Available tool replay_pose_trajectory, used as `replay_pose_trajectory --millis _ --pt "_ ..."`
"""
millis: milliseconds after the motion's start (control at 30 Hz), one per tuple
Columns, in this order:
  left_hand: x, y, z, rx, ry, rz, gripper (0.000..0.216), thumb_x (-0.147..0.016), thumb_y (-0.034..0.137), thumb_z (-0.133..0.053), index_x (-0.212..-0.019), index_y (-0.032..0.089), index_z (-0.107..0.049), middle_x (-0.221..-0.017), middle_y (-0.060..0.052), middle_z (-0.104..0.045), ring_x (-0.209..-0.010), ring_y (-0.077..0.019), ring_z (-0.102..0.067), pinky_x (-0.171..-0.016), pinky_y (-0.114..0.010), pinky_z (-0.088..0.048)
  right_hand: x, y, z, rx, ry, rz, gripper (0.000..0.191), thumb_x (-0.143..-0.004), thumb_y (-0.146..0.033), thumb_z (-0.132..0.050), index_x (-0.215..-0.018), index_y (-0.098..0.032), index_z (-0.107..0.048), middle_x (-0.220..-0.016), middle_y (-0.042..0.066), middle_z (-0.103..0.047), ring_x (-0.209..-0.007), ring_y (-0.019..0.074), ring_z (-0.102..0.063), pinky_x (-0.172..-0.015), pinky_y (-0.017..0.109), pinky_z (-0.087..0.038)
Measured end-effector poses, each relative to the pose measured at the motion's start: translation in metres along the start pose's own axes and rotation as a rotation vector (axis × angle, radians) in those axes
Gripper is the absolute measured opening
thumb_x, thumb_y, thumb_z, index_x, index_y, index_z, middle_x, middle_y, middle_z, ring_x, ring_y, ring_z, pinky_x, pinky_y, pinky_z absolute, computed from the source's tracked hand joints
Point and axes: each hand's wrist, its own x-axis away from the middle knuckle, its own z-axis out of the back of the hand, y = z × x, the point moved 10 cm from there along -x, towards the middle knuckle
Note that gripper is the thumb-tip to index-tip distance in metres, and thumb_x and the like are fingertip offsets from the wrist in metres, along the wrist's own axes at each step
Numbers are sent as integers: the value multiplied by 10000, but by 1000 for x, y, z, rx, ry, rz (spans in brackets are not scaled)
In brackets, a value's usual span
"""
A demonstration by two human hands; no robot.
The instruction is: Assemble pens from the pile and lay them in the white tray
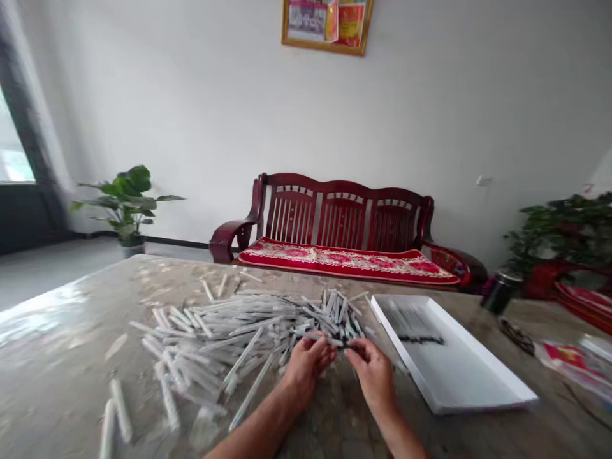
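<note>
Head view, left hand: the left hand lies just left of the white tray. Its fingertips are pinched together on one end of a thin stick.
Head view, right hand: the right hand is nearer the tray than the left hand, close to the tray's near left edge. Its fingers are closed on the other end of the same stick.
Thin stick: it is held level between the two hands, left of the tray and above the near edge of the pile. It is too small and blurred to tell more about it.
Pile: many pale, slim wrapped sticks lie heaped and crossed on the tabletop. The heap spreads leftward from the tray's far left corner.
Loose sticks: a few pale ones lie apart from the heap, far left of the tray.
Tray contents: a row of dark sticks lies side by side in the tray's far end. The near end is bare white.
Black jar: it stands upright beyond the tray's far right corner.
Red printed packet: it lies flat to the right of the tray.
Wooden bench: dark red with a red patterned cushion, it stands against the wall behind the tray.
Left plant: a potted plant on the floor, far left of the tray.
Right plant: a second plant, behind and to the right of the tray.
Framed picture: it hangs on the wall high above the tray.
</note>
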Motion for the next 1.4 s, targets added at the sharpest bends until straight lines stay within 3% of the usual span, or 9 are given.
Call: replay_pose_trajectory --millis 267,567,800,933,1033,1200,1400 --pt "1 -2 1 -16 -19 -12 465 -480 291 -942 -775 168 -604 -702 0 -696 -665 -137 -694 -659 -235 -564 1 -11 1 60 -2 89 168 -697 -364 -712 -749 -204 -704 -674 18 -700 -627 192 -642 -624 275 -531" --pt "2 -1 1 -84 -19 -57 455 -458 333 -937 -750 174 -626 -664 14 -701 -642 -139 -693 -632 -243 -562 10 -41 0 206 -43 413 85 -801 -279 -665 -756 -229 -716 -801 47 -719 -776 203 -672 -738 296 -534" --pt "0 1 3 -105 -17 -74 471 -447 362 -933 -753 170 -631 -670 1 -716 -641 -147 -696 -628 -250 -558 1 -8 -5 113 -83 138 211 -787 -396 -660 -858 -202 -696 -718 37 -715 -618 197 -653 -561 275 -521" --pt "-1 2 3 -122 -29 -92 479 -447 372 -933 -753 168 -627 -647 -7 -714 -625 -153 -690 -614 -254 -551 6 -28 -8 295 -119 270 201 -848 -408 -588 -803 -225 -658 -717 23 -698 -666 193 -647 -624 269 -498" --pt "2 3 -1 -146 -61 -114 461 -473 376 -926 -756 168 -627 -643 -11 -712 -615 -150 -681 -613 -255 -548 11 -41 -10 430 -109 359 317 -928 -441 -449 -735 -237 -597 -669 20 -660 -622 186 -617 -577 270 -449" --pt "6 0 -4 -159 -67 -114 443 -496 380 -918 -762 168 -634 -660 -19 -715 -616 -148 -676 -625 -256 -546 11 -30 -13 482 -126 266 439 -972 -477 -320 -657 -251 -525 -532 1 -581 -498 178 -564 -484 273 -383" --pt "5 1 -3 -167 -52 -103 459 -483 378 -920 -768 166 -630 -668 -15 -715 -622 -151 -684 -638 -259 -548 15 -37 -19 457 -191 314 335 -957 -473 -401 -793 -232 -567 -669 0 -640 -607 165 -604 -553 251 -400"
